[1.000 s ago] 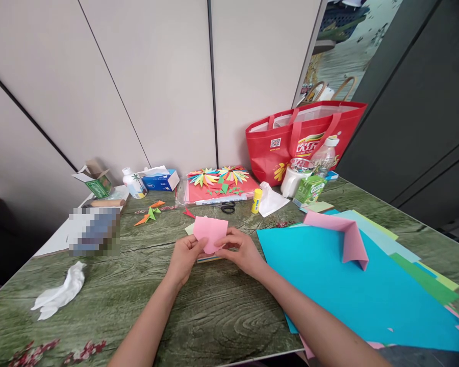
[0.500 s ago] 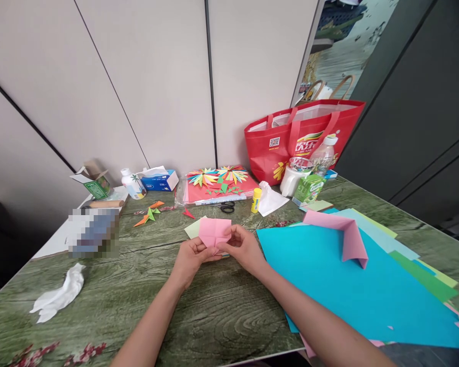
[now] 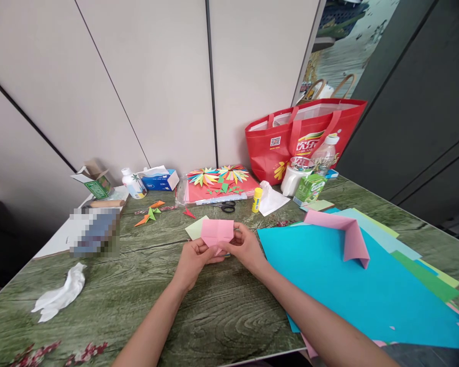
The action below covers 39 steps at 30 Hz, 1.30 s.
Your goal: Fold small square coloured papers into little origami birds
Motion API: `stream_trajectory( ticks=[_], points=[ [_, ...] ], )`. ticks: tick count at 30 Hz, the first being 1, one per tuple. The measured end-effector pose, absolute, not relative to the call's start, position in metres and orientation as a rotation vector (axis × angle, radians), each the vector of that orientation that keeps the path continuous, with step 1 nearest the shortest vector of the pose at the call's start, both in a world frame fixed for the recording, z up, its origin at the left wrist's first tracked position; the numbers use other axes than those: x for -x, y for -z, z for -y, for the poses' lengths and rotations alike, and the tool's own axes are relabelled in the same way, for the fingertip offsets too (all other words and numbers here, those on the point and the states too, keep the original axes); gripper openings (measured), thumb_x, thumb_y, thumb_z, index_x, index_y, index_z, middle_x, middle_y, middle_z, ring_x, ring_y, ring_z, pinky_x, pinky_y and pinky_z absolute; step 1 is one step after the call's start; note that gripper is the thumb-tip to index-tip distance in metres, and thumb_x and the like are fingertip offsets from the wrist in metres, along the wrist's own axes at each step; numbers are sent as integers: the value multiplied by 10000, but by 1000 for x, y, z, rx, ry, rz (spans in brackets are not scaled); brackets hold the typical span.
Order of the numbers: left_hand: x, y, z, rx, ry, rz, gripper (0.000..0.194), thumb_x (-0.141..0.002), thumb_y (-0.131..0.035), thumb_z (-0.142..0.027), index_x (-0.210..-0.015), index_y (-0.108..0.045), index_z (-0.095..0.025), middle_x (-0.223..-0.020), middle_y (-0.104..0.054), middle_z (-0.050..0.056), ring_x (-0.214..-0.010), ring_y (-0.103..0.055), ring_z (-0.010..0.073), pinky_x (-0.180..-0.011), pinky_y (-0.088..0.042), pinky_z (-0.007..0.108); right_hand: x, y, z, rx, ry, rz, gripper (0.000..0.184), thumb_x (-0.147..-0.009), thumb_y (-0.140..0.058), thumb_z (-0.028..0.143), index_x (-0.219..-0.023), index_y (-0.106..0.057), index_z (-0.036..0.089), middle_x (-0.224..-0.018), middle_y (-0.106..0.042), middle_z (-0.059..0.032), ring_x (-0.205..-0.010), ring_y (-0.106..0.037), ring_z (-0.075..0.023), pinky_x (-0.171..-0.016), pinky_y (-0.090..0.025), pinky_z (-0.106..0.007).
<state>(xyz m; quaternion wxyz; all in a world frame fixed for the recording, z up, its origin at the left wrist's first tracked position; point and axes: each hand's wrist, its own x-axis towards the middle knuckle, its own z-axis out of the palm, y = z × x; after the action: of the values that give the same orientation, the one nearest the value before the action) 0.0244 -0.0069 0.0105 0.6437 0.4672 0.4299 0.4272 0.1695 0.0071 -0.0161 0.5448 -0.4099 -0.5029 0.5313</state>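
A small pink sheet of paper (image 3: 217,232) with crease lines is held up between both hands over the middle of the table. My left hand (image 3: 193,260) pinches its lower left edge, and my right hand (image 3: 247,248) grips the lower right side. The thumbs nearly meet at the bottom, where the paper's lower corners look turned in. Just behind it lies a pale green piece of paper (image 3: 193,230), partly covered by the pink one. Black-handled scissors (image 3: 228,207) and a yellow glue stick (image 3: 256,200) are farther back.
Blue paper (image 3: 329,285) with a folded pink strip (image 3: 355,239) covers the right side. Along the back stand a red bag (image 3: 270,153), a green box (image 3: 309,188), a tissue box (image 3: 158,180) and paper stars (image 3: 202,177). Crumpled tissue (image 3: 61,295) lies left.
The lower corners of the pink paper look more folded in, and my thumbs press at its bottom edge. Both hands stay almost in place; the view has shifted slightly.
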Motion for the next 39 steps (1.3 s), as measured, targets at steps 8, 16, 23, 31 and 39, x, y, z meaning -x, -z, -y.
stream_trajectory(
  ticks=[8, 16, 23, 31, 39],
  points=[
    [-29, -11, 9, -998, -1031, -1016, 304, -616, -679, -357, -795, -661, -112, -680, -697, 55, -639, -650, 211, -609, -531, 348, -170, 15, -6, 983, -1233, 1232, 440, -572, -686, 205, -956, -473, 175, -738, -651, -8, -649, -614, -168, -602, -503, -297],
    [-30, -12, 9, -998, -1027, -1006, 298, -620, -677, -354, -791, -658, -112, -695, -696, 58, -650, -648, 207, -626, -528, 347, -170, 14, -6, 1021, -1198, 1262, 400, -589, -660, 199, -946, -481, 177, -731, -650, -5, -623, -601, -157, -577, -491, -281],
    [-29, -10, 9, -997, -1027, -983, 321, -625, -677, -349, -843, -661, -115, -761, -703, 77, -681, -652, 211, -647, -526, 345, -170, 14, -6, 1027, -1196, 1258, 402, -584, -672, 210, -937, -482, 176, -718, -648, -3, -596, -592, -151, -554, -479, -270],
    [-29, -9, 9, -1031, -992, -952, 354, -587, -721, -249, -900, -642, -103, -828, -704, 102, -745, -653, 216, -722, -520, 355, -169, 14, -6, 1017, -1182, 1264, 382, -596, -660, 199, -935, -485, 173, -769, -658, -21, -642, -602, -160, -582, -486, -282],
    [-27, -4, 8, -989, -1000, -962, 331, -581, -731, -225, -867, -643, -87, -801, -707, 114, -725, -658, 207, -745, -520, 355, -171, 12, -6, 963, -1344, 1113, 458, -511, -737, 245, -912, -535, 158, -777, -677, -37, -667, -617, -174, -614, -488, -300]
  ],
)
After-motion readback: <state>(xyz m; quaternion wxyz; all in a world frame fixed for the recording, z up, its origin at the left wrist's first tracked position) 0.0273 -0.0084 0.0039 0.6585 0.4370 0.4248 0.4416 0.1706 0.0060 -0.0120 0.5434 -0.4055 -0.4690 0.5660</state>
